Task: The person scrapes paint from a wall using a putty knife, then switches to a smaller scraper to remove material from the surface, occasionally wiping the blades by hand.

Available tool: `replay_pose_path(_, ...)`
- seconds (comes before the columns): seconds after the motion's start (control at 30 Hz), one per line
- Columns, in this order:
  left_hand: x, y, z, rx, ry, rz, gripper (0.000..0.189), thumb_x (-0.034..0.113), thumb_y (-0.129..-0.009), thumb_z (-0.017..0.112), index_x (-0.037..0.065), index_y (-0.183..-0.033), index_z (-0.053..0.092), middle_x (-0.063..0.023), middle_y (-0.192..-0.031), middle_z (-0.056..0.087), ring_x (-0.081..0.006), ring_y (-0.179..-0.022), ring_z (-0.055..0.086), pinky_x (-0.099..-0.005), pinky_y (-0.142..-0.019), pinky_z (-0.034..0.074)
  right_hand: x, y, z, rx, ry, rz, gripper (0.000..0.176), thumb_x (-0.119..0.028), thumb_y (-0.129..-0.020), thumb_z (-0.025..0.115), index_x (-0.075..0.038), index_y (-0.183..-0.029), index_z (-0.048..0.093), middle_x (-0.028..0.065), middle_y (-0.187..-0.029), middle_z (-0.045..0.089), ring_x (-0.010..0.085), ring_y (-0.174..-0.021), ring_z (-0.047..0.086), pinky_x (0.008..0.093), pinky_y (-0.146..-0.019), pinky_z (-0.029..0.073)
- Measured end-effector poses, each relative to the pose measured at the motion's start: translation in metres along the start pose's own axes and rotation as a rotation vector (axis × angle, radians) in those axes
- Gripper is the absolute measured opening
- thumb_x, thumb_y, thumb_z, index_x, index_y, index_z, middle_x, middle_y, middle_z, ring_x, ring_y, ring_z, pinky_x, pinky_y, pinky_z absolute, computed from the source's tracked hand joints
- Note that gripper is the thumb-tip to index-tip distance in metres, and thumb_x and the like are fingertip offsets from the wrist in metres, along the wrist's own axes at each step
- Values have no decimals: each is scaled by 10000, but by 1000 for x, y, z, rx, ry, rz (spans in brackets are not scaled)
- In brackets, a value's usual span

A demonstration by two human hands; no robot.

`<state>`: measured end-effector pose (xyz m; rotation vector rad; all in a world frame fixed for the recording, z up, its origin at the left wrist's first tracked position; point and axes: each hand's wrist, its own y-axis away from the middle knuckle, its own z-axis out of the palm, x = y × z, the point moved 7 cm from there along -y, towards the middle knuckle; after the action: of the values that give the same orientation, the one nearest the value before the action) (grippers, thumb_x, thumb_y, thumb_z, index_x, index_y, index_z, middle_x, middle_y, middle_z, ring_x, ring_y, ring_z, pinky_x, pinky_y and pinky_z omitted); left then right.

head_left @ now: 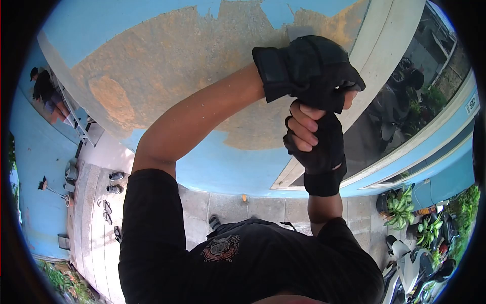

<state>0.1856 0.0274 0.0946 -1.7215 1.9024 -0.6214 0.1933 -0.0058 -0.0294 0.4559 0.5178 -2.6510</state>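
Observation:
Both my hands wear black fingerless gloves and are raised in front of a wall [187,61] of blue paint with a large bare, brownish patch. My left hand [316,68] is closed near the upper right of that patch. Just beyond its knuckles a flat grey blade [300,33], like a scraper's, shows against the wall; its handle is hidden by the glove. Directly below, my right hand [316,137] is closed too, its fingers curled tight and touching the underside of the left. What lies inside the right fist cannot be seen.
A window [400,101] with a pale frame [377,66] is close on the right. At the far left another person [48,93] stands by a ladder [76,111]. Shoes [115,182] and sandals [107,213] lie on the floor. Potted plants [400,207] and a motorbike [412,268] are at lower right.

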Motion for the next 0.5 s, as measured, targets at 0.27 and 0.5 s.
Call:
replay_pose_path(0.27, -2, 4, -1, -23, -34, -22, 146, 264, -748, 657, 129, -698, 680, -111, -632, 616, -293, -567, 603, -352, -552, 482, 1, -2, 2, 9, 21, 16, 197, -79, -965, 444, -97, -772, 411, -9, -631, 409, 92, -457, 367, 249, -390, 331)
replay_pose_path(0.5, -3, -1, -10, 51, -30, 74, 145, 262, -763, 658, 139, -687, 656, -64, -596, 602, -270, -570, 613, -328, -551, 472, -2, -13, 7, -39, 9, -50, 173, -74, -979, 433, -87, -807, 421, -6, -636, 415, 88, -464, 374, 241, -405, 343)
